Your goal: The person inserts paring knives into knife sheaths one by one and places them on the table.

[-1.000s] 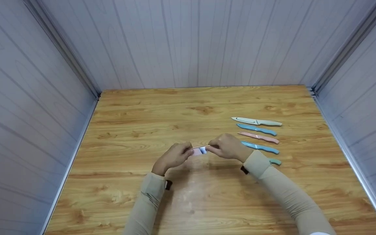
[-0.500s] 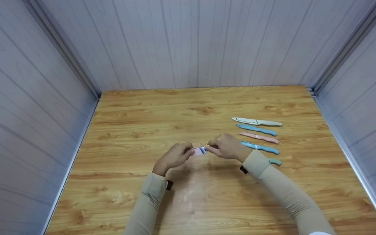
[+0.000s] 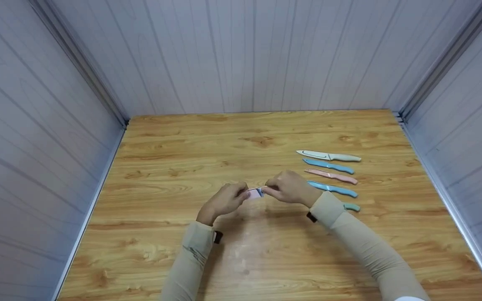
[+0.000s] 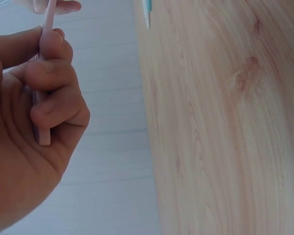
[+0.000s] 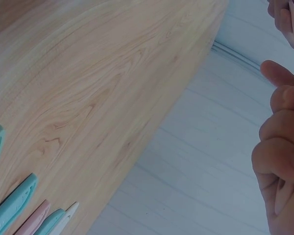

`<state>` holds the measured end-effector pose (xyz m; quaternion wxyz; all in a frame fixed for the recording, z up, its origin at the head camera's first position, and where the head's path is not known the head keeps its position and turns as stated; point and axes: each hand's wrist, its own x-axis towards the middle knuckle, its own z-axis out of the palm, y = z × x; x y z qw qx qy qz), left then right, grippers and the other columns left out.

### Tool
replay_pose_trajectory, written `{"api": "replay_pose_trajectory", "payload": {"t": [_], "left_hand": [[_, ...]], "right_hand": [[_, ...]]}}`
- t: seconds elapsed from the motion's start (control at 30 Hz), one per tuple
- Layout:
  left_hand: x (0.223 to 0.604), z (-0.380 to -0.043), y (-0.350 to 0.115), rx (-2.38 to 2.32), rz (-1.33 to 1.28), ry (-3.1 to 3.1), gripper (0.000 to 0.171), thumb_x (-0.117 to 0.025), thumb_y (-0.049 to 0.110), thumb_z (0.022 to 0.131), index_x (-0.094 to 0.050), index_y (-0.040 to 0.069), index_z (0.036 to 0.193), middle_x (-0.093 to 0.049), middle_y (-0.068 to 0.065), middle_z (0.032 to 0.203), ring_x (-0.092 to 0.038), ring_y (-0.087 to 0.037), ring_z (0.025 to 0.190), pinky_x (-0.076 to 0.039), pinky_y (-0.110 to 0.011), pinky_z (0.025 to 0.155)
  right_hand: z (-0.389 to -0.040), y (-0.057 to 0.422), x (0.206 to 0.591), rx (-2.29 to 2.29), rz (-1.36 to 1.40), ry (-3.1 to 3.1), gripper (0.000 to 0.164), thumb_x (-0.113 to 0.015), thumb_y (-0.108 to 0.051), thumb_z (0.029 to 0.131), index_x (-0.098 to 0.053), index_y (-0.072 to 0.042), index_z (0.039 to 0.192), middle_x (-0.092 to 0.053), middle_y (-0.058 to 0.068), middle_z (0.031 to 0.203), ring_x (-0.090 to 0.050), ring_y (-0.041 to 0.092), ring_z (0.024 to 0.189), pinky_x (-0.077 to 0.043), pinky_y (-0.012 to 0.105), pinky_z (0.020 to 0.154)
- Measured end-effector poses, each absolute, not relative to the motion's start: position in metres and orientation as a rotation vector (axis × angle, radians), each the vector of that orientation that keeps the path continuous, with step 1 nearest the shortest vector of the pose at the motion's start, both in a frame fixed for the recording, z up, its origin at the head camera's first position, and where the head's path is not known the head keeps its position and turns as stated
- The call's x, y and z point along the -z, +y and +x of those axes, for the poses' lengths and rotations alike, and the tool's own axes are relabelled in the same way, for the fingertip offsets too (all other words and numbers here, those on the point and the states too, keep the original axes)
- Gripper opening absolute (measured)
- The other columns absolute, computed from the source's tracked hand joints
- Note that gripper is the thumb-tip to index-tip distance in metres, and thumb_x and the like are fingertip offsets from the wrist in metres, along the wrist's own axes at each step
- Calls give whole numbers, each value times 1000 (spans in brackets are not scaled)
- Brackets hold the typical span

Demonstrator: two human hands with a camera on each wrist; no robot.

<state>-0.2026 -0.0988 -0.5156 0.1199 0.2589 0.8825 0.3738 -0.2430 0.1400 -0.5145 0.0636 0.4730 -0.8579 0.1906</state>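
Observation:
A pale pink knife point(image 3: 254, 194) is held level above the table between both hands, with a narrow bluish, shiny strip showing beside its flat pink part. My left hand point(image 3: 223, 201) pinches one end; the left wrist view shows fingers curled round the pink piece point(image 4: 43, 137). The other end is gripped by my right hand point(image 3: 293, 188), and in the right wrist view the curled fingers of that right hand point(image 5: 284, 142) cover most of it. Whether the flat pink part is a sheath or a coloured blade I cannot tell.
Right of the hands lie several knives in a column: white point(image 3: 341, 157), blue point(image 3: 329, 166), pink point(image 3: 335, 177), another blue point(image 3: 335, 190) and green point(image 3: 352, 207), the last mostly hidden by the right sleeve. Panel walls point(image 3: 232, 54) bound the wooden table point(image 3: 174, 142) on three sides.
My hands have drawn slightly closer together, the right a little leftward and the left a little rightward. The shiny strip between them has become narrower. The knives on the table stay put.

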Motion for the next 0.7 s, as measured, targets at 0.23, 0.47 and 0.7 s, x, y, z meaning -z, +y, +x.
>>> {"api": "replay_pose_trajectory", "payload": {"t": [0.23, 0.47, 0.7], "left_hand": [[516, -203, -97, -1084, 766, 2594, 16, -49, 22, 100, -56, 11, 91, -51, 4, 73, -41, -10, 59, -36, -27, 57], [516, -203, -95, -1106, 793, 2572, 18, -47, 23, 101, -57, 10, 92, -51, 4, 73, -41, -10, 58, -36, -26, 57], [516, -203, -94, -1120, 820, 2567, 17, -47, 21, 101, -57, 9, 93, -53, 3, 76, -42, -10, 60, -37, -27, 59]], "right_hand": [[-244, 139, 515, -583, 1429, -2587, 33, -53, -36, 97, -72, -14, 81, -57, -7, 61, -43, 3, 48, -41, 24, 49], [-243, 137, 515, -572, 1430, -2596, 32, -52, -35, 97, -70, -14, 79, -52, -8, 58, -39, 3, 47, -39, 23, 49], [-242, 136, 515, -577, 1435, -2569, 31, -54, -32, 97, -66, -16, 73, -49, -8, 56, -38, 4, 46, -39, 25, 48]]}}
